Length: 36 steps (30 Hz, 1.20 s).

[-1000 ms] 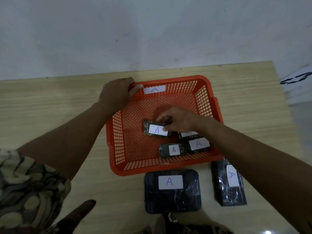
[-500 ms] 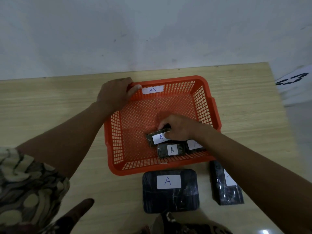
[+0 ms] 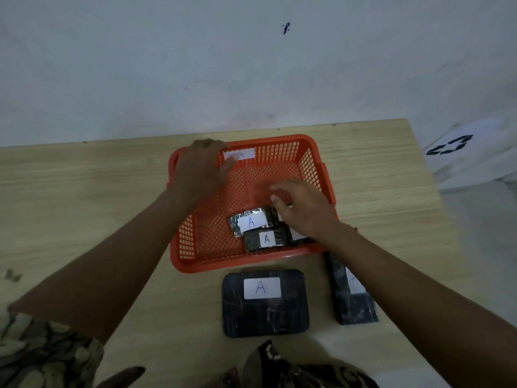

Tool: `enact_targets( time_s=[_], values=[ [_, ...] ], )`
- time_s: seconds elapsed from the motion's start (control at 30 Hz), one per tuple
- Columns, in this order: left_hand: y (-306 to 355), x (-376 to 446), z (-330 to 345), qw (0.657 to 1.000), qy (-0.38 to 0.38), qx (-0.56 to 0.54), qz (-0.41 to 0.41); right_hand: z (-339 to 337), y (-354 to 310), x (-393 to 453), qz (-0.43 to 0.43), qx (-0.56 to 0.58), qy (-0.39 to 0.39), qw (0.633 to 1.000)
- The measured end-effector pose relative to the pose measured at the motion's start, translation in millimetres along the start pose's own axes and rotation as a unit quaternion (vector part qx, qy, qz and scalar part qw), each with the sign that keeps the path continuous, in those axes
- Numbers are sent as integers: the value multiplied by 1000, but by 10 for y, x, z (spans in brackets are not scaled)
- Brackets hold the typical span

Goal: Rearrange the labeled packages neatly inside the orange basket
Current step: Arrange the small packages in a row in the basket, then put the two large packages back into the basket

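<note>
Looking like a bare sorting or data-collection room, not a home or kitchen. Light wood-grain laminate bench (image 3: 84, 197) sitting flush against a plain whitewashed wall (image 3: 167, 65) with scuffs and one dark mark (image 3: 285, 28). Off the bench's right edge, a white sheet (image 3: 458, 152) printed with bold black characters is lying on a pale floor. Handwritten "A" tags showing on the orange basket (image 3: 313, 152) and the black wrapped packages (image 3: 265, 303), pointing to a staged sorting setup. Dim, flat lighting.
</note>
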<state>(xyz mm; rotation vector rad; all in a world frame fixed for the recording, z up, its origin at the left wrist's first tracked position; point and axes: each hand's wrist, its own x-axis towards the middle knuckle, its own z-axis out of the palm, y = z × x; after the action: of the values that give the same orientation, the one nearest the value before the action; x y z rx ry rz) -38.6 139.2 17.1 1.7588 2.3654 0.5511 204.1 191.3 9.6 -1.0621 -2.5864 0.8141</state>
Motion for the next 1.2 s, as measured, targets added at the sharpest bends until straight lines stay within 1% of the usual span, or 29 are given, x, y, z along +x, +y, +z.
enact_targets(
  time_s=[0.1,0.17,0.2,0.27,0.37,0.43,0.5,0.57,0.63,0.67,0.73,0.87,0.93,1.0,1.13,1.2],
  values=[
    [414,-455,-2,998,14,-60,-24,-47,96,-246,-8,-13,128,992],
    [655,-788,56,996,28,-74,-30,-55,178,-420,4,-45,178,983],
    [762,-962,95,995,42,-78,-36,-54,214,-503,18,-59,190,980],
    [931,-1291,188,991,86,-86,-54,-24,283,-653,59,-52,186,979],
    [1148,-1802,334,976,169,-93,-97,33,347,-803,133,49,127,982],
    [1277,-2151,450,957,228,-99,-153,61,366,-842,156,105,98,977],
    [1401,-2455,579,932,250,-106,-240,91,388,-847,171,145,80,971],
    [1473,-2655,717,903,221,-130,-346,109,400,-819,187,173,78,964],
    [1498,-2754,841,868,152,-169,-441,122,429,-790,193,180,94,960],
    [1497,-2782,889,855,124,-188,-467,129,452,-781,191,185,104,958],
    [1470,-2805,960,844,101,-218,-479,127,489,-763,195,202,110,953],
    [1443,-2778,950,810,99,-282,-504,139,551,-736,231,219,123,940],
    [1462,-2765,906,803,80,-298,-509,138,561,-729,239,221,126,937],
    [1465,-2762,857,791,54,-332,-512,127,572,-718,244,224,123,936],
    [1389,-2719,577,747,-8,-430,-507,70,609,-670,240,226,100,939],
    [1339,-2638,324,748,-66,-459,-475,31,627,-635,232,240,94,938]
  ],
)
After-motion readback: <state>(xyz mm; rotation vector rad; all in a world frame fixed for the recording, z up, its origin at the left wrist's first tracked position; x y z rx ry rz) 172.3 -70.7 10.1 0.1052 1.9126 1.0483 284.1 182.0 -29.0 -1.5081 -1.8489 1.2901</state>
